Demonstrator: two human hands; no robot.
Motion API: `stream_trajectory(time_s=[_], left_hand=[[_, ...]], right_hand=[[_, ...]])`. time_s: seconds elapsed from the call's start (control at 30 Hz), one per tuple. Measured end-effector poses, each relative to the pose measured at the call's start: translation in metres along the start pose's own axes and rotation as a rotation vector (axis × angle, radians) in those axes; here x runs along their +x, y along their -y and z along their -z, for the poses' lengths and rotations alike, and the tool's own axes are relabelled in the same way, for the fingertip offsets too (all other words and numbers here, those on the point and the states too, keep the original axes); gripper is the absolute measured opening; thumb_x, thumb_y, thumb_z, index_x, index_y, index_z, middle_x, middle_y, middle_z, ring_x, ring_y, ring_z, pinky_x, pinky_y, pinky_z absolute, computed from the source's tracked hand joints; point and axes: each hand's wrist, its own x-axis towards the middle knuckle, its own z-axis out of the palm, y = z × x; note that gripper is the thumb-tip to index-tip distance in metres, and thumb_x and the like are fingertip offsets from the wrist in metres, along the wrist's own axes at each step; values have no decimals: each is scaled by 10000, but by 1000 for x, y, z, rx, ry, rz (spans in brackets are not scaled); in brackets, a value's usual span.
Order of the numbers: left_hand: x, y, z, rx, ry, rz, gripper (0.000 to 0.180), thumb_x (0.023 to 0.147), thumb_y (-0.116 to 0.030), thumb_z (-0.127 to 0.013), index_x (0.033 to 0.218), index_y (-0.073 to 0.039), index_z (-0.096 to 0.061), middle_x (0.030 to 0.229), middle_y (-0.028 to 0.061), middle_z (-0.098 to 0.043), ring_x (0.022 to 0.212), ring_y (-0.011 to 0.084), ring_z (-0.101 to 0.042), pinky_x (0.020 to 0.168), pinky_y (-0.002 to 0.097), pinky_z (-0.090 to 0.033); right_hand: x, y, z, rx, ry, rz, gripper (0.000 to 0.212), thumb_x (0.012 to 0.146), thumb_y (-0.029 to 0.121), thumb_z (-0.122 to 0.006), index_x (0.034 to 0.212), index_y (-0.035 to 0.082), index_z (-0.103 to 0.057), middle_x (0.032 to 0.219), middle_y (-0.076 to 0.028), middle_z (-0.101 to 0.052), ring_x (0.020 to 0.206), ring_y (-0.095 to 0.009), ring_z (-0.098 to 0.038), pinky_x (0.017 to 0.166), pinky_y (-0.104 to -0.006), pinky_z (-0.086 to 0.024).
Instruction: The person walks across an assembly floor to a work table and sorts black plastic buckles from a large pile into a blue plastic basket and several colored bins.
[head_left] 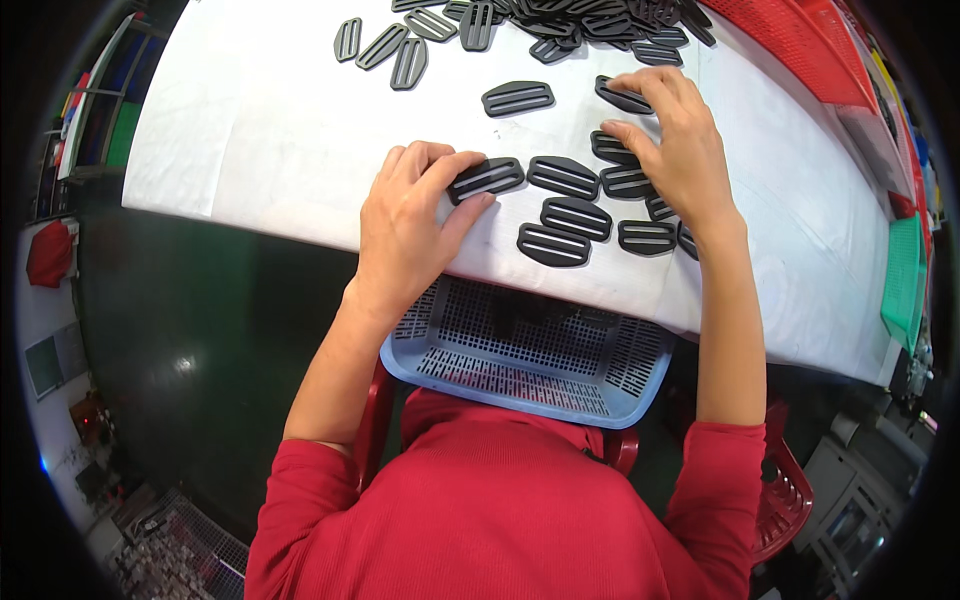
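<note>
Red ribbed cloth of the wearer's shirt (520, 510) fills the bottom centre, nearest the camera. Just above it sits a blue perforated plastic basket (500, 397), partly under the edge of a white-covered table (260, 135). At centre, the left hand (405, 225) pinches the left end of a flat black slotted buckle (488, 180) between thumb and fingers. Right of centre, the right hand (690, 150) is loosely spread, its fingertips at a second black slotted buckle (627, 101), the thumb apart from it. Loose black buckles (564, 178) lie close together between the hands; a heap of black buckles (590, 25) spans the top centre and right. A wrist or forearm brushing the lowest pieces might push them off the near table edge into the basket or onto the floor. The right hand and wrist hide parts of several buckles, the upper frame cuts off the heap, and the basket's far interior is too dark to make out.
</note>
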Motion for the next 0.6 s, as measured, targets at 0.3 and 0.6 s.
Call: stream_trajectory(time_s=[0.3, 0.6], left_hand=[[7, 7, -1, -69, -12, 71, 75, 860, -39, -638, 914, 7, -664, 781, 103, -612, 696, 230, -593, 650, 308, -472], [1, -2, -15, 16, -188, -139, 120, 770, -10, -697, 872, -55, -654, 831, 66, -605, 758, 246, -566, 670, 360, -458]], right_hand=[[-57, 17, 46, 107, -152, -242, 147, 789, 51, -689, 934, 28, -676, 971, -105, -624, 923, -260, -606, 805, -351, -468], [-132, 6, 52, 36, -121, -477, 255, 758, 69, -728, 1007, 36, -684, 992, -103, -609, 934, -256, -573, 804, -343, -462]])
